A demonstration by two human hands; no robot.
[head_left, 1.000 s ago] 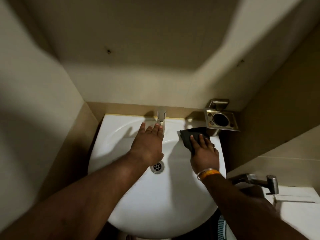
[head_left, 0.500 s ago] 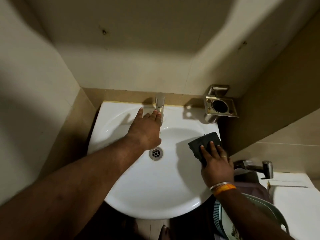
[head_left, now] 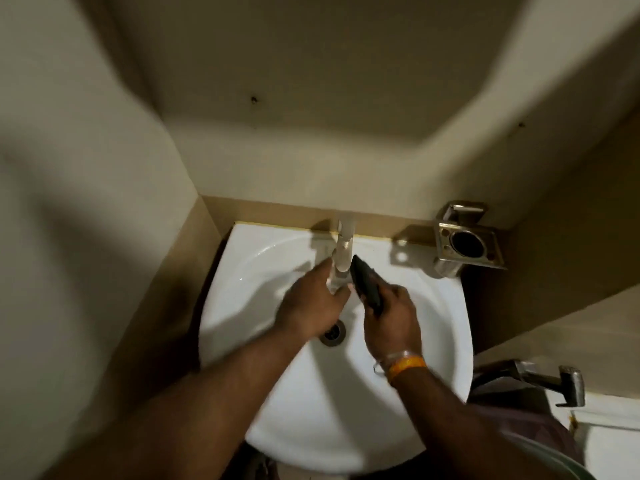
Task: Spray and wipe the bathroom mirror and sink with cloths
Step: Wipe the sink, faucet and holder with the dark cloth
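Note:
The white sink [head_left: 440, 344] fills the middle of the view, its drain [head_left: 334, 337] partly under my left wrist. A chrome faucet [head_left: 344, 249] stands at the back rim. My left hand [head_left: 311, 303] is at the faucet's spout, with fingers and thumb curled round its lower end; motion blur softens this. My right hand [head_left: 391, 322] grips a dark cloth [head_left: 365, 285] that is bunched up and held just to the right of the spout, above the basin. No mirror or spray bottle is in view.
A metal holder [head_left: 467, 245] is fixed to the wall at the sink's back right corner. A chrome hand sprayer [head_left: 543, 377] sticks out at the right, over a white surface [head_left: 613, 431]. Beige walls close in at left and behind.
My right hand lifted the cloth from the sink's right rim and brought it left to the faucet, now bunched. My left hand went from resting flat to curling round the spout.

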